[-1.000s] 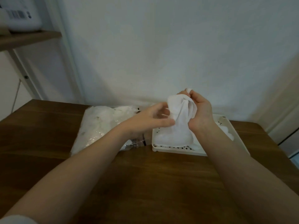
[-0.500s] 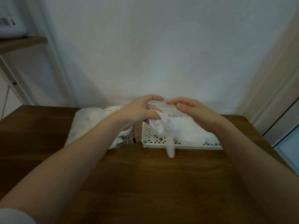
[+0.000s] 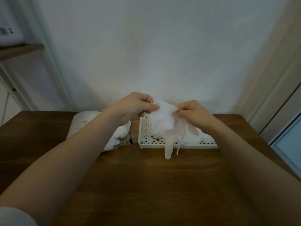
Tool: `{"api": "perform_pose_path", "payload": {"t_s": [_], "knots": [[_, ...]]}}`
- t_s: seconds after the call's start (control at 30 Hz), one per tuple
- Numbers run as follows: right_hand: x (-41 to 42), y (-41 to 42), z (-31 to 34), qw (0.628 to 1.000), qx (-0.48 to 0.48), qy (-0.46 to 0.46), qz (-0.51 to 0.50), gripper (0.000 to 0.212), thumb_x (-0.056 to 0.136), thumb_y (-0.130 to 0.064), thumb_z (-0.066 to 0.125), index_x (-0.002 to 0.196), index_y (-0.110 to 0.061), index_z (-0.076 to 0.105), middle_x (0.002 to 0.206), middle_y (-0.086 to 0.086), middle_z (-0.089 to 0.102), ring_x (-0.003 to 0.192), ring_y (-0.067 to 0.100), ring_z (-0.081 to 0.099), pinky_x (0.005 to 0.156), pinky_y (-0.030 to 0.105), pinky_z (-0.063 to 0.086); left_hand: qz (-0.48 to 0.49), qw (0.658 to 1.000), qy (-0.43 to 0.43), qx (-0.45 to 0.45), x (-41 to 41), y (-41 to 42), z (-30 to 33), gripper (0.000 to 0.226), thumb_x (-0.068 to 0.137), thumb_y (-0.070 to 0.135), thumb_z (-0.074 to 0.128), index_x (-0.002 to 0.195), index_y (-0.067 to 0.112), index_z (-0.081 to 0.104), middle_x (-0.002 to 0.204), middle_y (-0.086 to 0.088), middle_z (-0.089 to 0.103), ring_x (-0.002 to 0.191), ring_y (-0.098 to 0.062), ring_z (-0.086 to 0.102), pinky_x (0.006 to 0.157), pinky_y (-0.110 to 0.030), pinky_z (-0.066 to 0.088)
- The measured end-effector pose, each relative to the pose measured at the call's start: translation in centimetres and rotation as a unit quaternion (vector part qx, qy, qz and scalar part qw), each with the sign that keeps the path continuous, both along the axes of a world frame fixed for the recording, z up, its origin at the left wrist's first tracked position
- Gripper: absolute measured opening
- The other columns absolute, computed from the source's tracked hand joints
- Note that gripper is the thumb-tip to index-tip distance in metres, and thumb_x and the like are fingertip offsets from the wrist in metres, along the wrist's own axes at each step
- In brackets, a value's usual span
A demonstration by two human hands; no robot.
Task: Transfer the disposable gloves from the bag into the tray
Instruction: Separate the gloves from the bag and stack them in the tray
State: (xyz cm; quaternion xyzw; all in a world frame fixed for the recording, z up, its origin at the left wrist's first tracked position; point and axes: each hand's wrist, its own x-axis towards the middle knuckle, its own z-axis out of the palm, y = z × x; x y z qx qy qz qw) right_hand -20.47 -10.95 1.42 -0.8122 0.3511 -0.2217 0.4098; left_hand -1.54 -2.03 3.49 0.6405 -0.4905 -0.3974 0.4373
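A thin white disposable glove [image 3: 162,121] hangs over the white perforated tray [image 3: 146,141]. My left hand [image 3: 135,106] pinches its cuff on the left and my right hand [image 3: 193,113] pinches it on the right, stretching the top edge between them. The glove's fingers dangle past the tray's near rim, above the table. More white gloves [image 3: 205,137] lie in the tray under my right wrist. The clear plastic bag [image 3: 114,139] with white gloves in it lies left of the tray, partly hidden by my left forearm.
A brown wooden table [image 3: 146,185] carries the bag and tray near its far edge, against a white wall. A wooden shelf [image 3: 19,49] with a white appliance stands at the upper left. A door frame runs along the right.
Both hands rose from low over the tray and now hold the glove stretched between them. The glove hangs longer, its fingers past the tray's near rim.
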Motion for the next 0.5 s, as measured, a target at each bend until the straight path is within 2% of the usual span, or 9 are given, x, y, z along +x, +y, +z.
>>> {"api": "perform_pose_path", "payload": {"t_s": [0.1, 0.17, 0.3, 0.37, 0.43, 0.5], "knots": [[-0.7, -0.7, 0.1, 0.998, -0.016, 0.006, -0.058, 0.023, 0.089, -0.007, 0.047, 0.088, 0.001, 0.069, 0.080, 0.017, 0.063, 0.072, 0.023, 0.052, 0.067, 0.031, 0.037, -0.010, 1.000, 0.015, -0.016, -0.9, -0.6, 0.1, 0.006, 0.087, 0.014, 0.064, 0.082, 0.010, 0.065, 0.078, 0.000, 0.061, 0.068, -0.010, 0.052, 0.057, -0.020, 0.039], [-1.3, -1.3, 0.3, 0.997, -0.038, 0.006, -0.073, 0.022, 0.092, -0.012, 0.049, 0.089, -0.002, 0.069, 0.081, 0.016, 0.065, 0.071, 0.022, 0.054, 0.066, 0.032, 0.039, -0.006, 0.999, 0.019, -0.030, -1.6, -1.1, 0.5, 0.012, 0.090, 0.014, 0.059, 0.080, 0.013, 0.064, 0.075, 0.002, 0.060, 0.065, -0.008, 0.051, 0.053, -0.018, 0.038], [-3.0, -2.8, 1.2, 0.992, -0.050, -0.027, -0.115, 0.026, 0.091, -0.020, 0.056, 0.085, 0.004, 0.065, 0.064, 0.007, 0.050, 0.048, 0.007, 0.041, 0.054, 0.024, 0.032, 0.010, 0.997, 0.015, -0.074, -2.8, -2.5, 1.3, 0.014, 0.094, 0.018, 0.054, 0.082, 0.015, 0.060, 0.079, 0.004, 0.061, 0.069, -0.009, 0.052, 0.050, -0.018, 0.039], [-3.8, -3.5, 1.9, 0.992, -0.036, -0.039, -0.112, 0.026, 0.092, -0.019, 0.056, 0.084, 0.005, 0.062, 0.066, 0.007, 0.051, 0.048, 0.008, 0.044, 0.050, 0.021, 0.036, 0.000, 0.994, 0.061, -0.094, -3.5, -3.5, 1.6, 0.018, 0.097, 0.019, 0.050, 0.080, 0.015, 0.054, 0.077, 0.000, 0.055, 0.067, -0.011, 0.050, 0.047, -0.017, 0.044], [-4.4, -4.4, 2.5, 0.994, -0.008, -0.052, -0.099, 0.023, 0.096, -0.015, 0.049, 0.081, -0.001, 0.059, 0.068, 0.004, 0.056, 0.042, 0.001, 0.048, 0.041, 0.015, 0.039, -0.015, 0.986, 0.139, -0.096, -4.6, -4.6, 2.0, 0.021, 0.099, 0.020, 0.045, 0.079, 0.014, 0.048, 0.076, -0.001, 0.053, 0.066, -0.014, 0.054, 0.054, -0.024, 0.054], [-4.8, -5.4, 2.6, 0.989, 0.048, -0.099, -0.098, 0.025, 0.099, -0.013, 0.043, 0.079, -0.008, 0.056, 0.071, 0.003, 0.060, 0.049, 0.000, 0.057, 0.042, 0.015, 0.045, -0.033, 0.980, 0.175, -0.094, -5.6, -5.9, 2.1, 0.022, 0.101, 0.023, 0.041, 0.081, 0.014, 0.044, 0.080, -0.002, 0.055, 0.069, -0.017, 0.061, 0.062, -0.031, 0.058]]}}
